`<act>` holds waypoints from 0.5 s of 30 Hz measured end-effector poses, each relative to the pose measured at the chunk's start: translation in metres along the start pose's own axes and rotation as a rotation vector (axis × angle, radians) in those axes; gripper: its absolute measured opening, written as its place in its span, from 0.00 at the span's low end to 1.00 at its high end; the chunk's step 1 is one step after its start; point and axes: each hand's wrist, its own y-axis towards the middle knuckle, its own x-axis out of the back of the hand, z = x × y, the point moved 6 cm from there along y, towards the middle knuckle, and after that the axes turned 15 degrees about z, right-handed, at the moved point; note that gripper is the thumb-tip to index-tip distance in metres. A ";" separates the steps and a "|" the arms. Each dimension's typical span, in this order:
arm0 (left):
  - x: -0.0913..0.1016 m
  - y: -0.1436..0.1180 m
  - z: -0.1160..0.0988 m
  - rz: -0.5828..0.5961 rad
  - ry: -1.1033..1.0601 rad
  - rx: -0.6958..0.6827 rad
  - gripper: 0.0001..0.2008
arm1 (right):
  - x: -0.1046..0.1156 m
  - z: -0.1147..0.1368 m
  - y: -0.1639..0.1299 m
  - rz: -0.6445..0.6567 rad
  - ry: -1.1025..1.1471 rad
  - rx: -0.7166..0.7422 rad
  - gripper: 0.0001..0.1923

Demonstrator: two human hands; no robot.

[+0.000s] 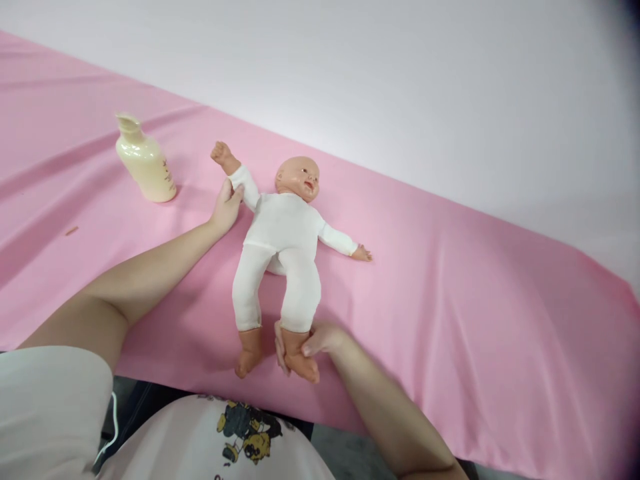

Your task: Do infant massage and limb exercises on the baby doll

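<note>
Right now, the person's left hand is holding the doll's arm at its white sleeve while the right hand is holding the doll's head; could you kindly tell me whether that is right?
Not quite: the right hand is holding an ankle of the doll, as the head camera view shows. The left hand is indeed at the white sleeve.

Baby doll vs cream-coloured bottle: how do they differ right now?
Size: the baby doll is clearly larger than the cream-coloured bottle.
Pose: the baby doll lies face up with limbs spread; the cream-coloured bottle stands on its base.
Contact: the baby doll is in the grip of the left hand and right hand; the cream-coloured bottle is untouched.
Shared: both are on the pink cloth.
</note>
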 end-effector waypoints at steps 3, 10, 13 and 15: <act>0.007 0.002 0.014 -0.085 -0.201 0.127 0.24 | 0.004 -0.004 -0.002 -0.061 -0.066 -0.137 0.25; 0.011 0.002 0.023 -0.127 -0.285 0.172 0.24 | -0.001 0.004 -0.003 -0.032 -0.140 -0.226 0.27; 0.009 0.000 0.018 -0.117 -0.222 0.138 0.24 | -0.006 0.005 -0.002 0.051 -0.163 -0.182 0.24; 0.008 0.000 0.013 -0.093 -0.148 0.101 0.23 | -0.003 0.006 0.000 0.023 -0.184 -0.070 0.23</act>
